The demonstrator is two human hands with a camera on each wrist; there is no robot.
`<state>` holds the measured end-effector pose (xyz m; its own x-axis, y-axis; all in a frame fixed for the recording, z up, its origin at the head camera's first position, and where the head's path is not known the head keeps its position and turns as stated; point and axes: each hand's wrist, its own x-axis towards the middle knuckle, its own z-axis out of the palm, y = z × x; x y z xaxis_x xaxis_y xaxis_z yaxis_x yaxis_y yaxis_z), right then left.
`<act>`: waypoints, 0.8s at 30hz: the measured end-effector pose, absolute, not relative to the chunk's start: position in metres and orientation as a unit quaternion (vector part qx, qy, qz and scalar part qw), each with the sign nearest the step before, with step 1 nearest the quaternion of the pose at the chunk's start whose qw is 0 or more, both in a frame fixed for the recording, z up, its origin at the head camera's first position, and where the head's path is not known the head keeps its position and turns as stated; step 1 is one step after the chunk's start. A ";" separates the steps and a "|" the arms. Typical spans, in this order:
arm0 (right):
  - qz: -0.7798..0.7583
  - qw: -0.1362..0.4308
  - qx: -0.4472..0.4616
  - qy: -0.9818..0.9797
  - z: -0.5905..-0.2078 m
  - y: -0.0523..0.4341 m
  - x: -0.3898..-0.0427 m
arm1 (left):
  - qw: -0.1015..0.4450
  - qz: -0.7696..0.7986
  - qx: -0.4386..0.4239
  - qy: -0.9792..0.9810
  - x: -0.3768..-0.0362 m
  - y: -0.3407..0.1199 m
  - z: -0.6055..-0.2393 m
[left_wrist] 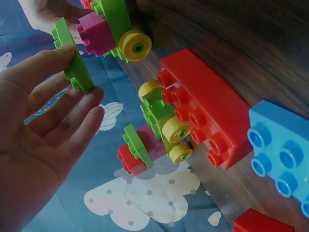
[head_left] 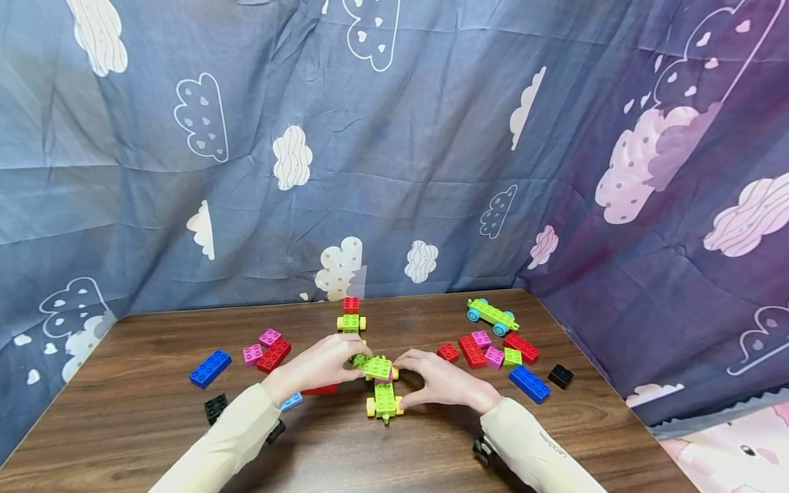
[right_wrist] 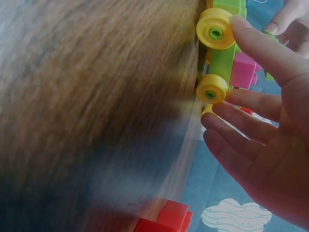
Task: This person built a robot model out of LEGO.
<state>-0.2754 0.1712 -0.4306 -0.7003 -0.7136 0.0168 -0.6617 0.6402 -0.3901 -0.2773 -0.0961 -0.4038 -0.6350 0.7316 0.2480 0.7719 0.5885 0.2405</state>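
The left hand [head_left: 333, 358] pinches a thin green plate [left_wrist: 82, 71] between thumb and fingertips, the thumb on one broad face and the fingers coming round from the opposite side and the end. The plate is held above a green car [head_left: 385, 396], next to the studs of a pink brick [left_wrist: 98, 35] that stands on it; whether plate and studs touch cannot be told. The right hand [head_left: 439, 380] lies along the car's right side, its fingers loosely extended rather than closed round anything: the thumb tip is against the near yellow wheel [right_wrist: 207, 28], and the index fingertip is at the edge of the far yellow wheel [right_wrist: 215, 83]. How firmly they press cannot be told. The car rests on the wooden table [head_left: 333, 459] in front of the person, between the two hands. Its base is lime green, long and low, with round studs on top, a small tab at the near end and yellow wheels with green hubs. The plate is the same bright green, flat and studded on one face, while the pink brick is short and block-shaped. Beyond the hands stands another car with yellow wheels, near a red brick [head_left: 351, 305].
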 end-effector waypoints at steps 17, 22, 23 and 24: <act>-0.181 0.065 -0.380 0.905 -0.430 0.171 -0.275 | 0.113 -0.116 -0.474 -0.866 -0.278 -0.092 -0.407; -0.186 0.068 -0.380 0.904 -0.430 0.171 -0.275 | 0.107 -0.120 -0.486 -0.859 -0.279 -0.091 -0.408; -0.186 0.068 -0.380 0.903 -0.430 0.171 -0.275 | 0.107 -0.121 -0.489 -0.857 -0.279 -0.091 -0.408; -0.187 0.068 -0.380 0.903 -0.430 0.171 -0.275 | 0.108 -0.122 -0.491 -0.856 -0.279 -0.091 -0.408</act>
<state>-0.2752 0.1713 -0.4305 -0.7014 -0.7125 0.0197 -0.6616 0.6406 -0.3897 -0.2786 -0.0908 -0.4083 -0.4943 0.8144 0.3039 0.8669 0.4877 0.1030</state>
